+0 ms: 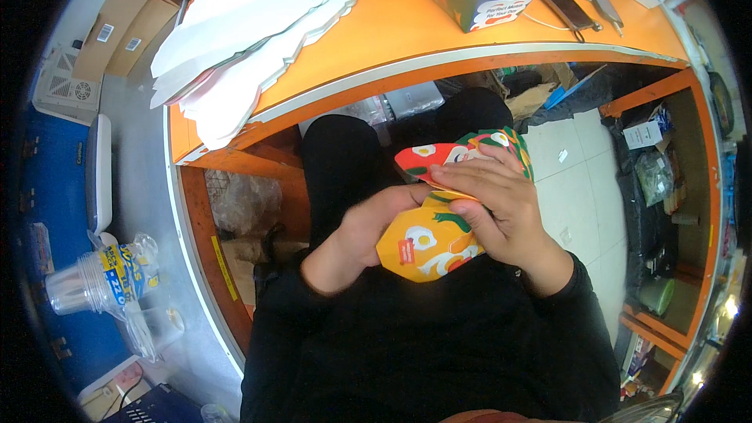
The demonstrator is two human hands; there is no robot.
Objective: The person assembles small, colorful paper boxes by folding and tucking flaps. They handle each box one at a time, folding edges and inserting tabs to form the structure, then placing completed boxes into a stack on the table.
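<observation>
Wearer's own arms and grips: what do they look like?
Plain black sleeves stop short of the left grip and right grip. Both are bare human hands: no gloves, watch or cables in sight. The left is partly hidden, so a ring there can't be ruled out.

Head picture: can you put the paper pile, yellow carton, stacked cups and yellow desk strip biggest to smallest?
1. Paper pile
2. Yellow carton and stacked cups: too alike to rank
3. Yellow desk strip
</observation>
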